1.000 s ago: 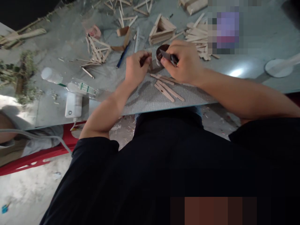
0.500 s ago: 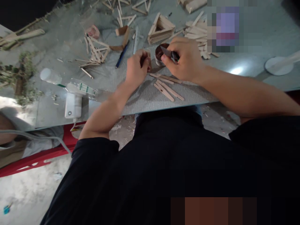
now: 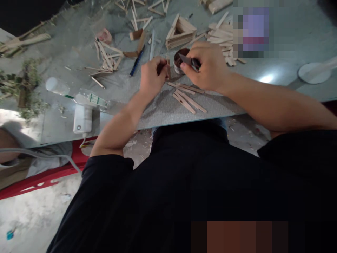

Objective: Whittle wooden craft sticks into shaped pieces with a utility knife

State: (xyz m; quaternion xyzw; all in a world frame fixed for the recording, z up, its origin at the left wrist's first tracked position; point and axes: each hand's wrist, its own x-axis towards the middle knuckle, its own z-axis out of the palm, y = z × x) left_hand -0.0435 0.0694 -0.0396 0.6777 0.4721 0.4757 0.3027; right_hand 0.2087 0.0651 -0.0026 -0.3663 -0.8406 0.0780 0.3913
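Observation:
My right hand (image 3: 209, 66) is closed on a knife with a dark handle; its pointed grey blade (image 3: 184, 59) reaches over a small round container (image 3: 177, 65) with a brown inside. Left of the container, my left hand (image 3: 154, 74) pinches a small wooden stick (image 3: 168, 70), held roughly upright. Several loose flat sticks (image 3: 184, 102) lie on the table just in front of the hands. Behind the container stands a triangular stack of sticks (image 3: 181, 32). A pile of flat sticks (image 3: 221, 35) lies beyond my right hand.
A blue pen (image 3: 137, 62), a bent cardboard piece (image 3: 137, 44) and joined stick shapes (image 3: 109, 59) lie to the left. Nearer the left edge are a clear bottle (image 3: 56, 87), a white device (image 3: 82, 118) and dried plants (image 3: 25, 82). A white round base (image 3: 314, 73) stands at right.
My left hand has shifted slightly left, and the stick in its fingers shows more clearly. My right hand and the knife have barely moved.

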